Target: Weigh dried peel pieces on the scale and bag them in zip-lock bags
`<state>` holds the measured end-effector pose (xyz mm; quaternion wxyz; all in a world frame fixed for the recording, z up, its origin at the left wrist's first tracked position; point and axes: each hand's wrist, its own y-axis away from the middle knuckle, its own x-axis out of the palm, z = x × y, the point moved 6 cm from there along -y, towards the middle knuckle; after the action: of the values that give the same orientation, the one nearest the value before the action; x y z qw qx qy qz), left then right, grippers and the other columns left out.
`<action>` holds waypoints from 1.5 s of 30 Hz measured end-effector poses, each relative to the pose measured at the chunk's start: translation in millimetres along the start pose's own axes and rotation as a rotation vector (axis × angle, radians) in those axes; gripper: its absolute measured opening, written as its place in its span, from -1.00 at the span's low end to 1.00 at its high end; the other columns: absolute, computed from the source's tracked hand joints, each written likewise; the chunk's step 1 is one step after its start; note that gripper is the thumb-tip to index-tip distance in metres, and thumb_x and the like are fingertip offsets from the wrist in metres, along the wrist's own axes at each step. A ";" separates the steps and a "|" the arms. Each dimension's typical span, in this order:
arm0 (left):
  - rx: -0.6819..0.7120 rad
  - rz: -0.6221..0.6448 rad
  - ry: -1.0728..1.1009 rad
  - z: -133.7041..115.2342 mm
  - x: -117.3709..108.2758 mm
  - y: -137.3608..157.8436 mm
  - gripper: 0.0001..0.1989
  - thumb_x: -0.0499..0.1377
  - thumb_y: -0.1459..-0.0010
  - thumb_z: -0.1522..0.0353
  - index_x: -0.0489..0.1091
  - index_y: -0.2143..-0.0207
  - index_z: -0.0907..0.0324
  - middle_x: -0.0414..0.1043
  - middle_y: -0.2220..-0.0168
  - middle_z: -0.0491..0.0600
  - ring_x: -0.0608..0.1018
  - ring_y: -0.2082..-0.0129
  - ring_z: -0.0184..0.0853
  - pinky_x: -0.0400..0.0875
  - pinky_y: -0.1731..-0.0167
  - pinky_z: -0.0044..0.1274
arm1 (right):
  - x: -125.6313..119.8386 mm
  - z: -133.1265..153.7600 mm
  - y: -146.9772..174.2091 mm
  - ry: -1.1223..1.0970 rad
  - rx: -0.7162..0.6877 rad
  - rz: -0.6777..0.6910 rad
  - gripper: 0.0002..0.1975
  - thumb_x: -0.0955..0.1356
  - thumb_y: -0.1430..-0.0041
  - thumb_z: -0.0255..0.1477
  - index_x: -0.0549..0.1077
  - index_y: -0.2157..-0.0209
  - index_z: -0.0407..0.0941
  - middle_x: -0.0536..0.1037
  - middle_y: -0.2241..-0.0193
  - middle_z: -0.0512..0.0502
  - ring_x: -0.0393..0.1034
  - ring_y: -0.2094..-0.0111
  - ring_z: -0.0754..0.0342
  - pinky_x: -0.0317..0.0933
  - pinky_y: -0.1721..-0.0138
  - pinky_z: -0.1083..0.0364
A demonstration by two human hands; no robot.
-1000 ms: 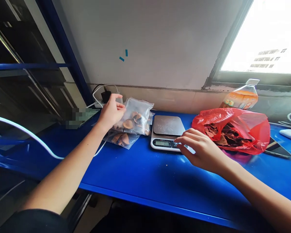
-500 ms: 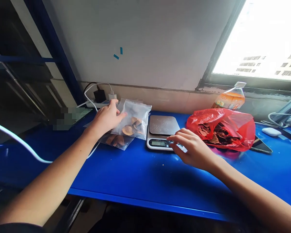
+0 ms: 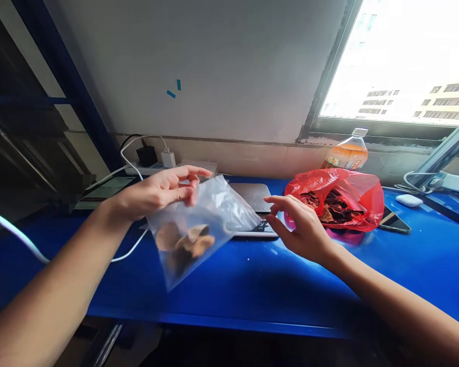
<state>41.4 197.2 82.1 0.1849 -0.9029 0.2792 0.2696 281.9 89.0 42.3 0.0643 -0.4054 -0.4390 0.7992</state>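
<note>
My left hand (image 3: 162, 189) pinches the upper edge of a clear plastic bag (image 3: 214, 204) between thumb and fingers, holding it tilted above the table. Inside, at the bottom, lie several curved brown dried pieces (image 3: 193, 242). My right hand (image 3: 300, 227) is open, thumb and forefinger apart, close to the bag's right corner; whether it touches the bag I cannot tell. Behind the bag sits a kitchen scale (image 3: 252, 193) with a metal plate; its display is mostly covered. To the right of the scale a red plastic bag (image 3: 361, 191) gapes open, with dark brown flakes (image 3: 338, 206) in it.
The blue table (image 3: 214, 300) has its front edge nearest me. An orange drink bottle (image 3: 348, 153) stands behind the red bag, a phone (image 3: 396, 221) lies beside it, and a white case (image 3: 409, 200) farther right. A white cable (image 3: 15, 232) crosses the left side, near a charger (image 3: 168, 158).
My left hand has taken hold of the clear bag of brown pieces and lifted it toward me, in front of the scale. My right hand stays near the scale's front. The view has shifted slightly.
</note>
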 end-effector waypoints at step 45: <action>0.819 -0.049 -0.562 -55.3 106.2 41.2 -0.88 0.11 -0.31 0.45 0.43 0.28 0.20 0.50 0.33 -0.05 0.48 0.23 -0.29 0.38 0.16 -0.42 | 48.7 23.0 24.7 -1.024 0.802 0.461 -0.64 0.50 -0.04 -0.22 0.37 0.24 -0.11 0.44 0.41 0.04 0.31 0.36 0.16 0.24 0.31 0.14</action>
<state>111.9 95.4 55.4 0.5987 -0.6548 0.2802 0.3664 239.6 81.4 1.5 -0.1778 -0.0050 0.0128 0.9840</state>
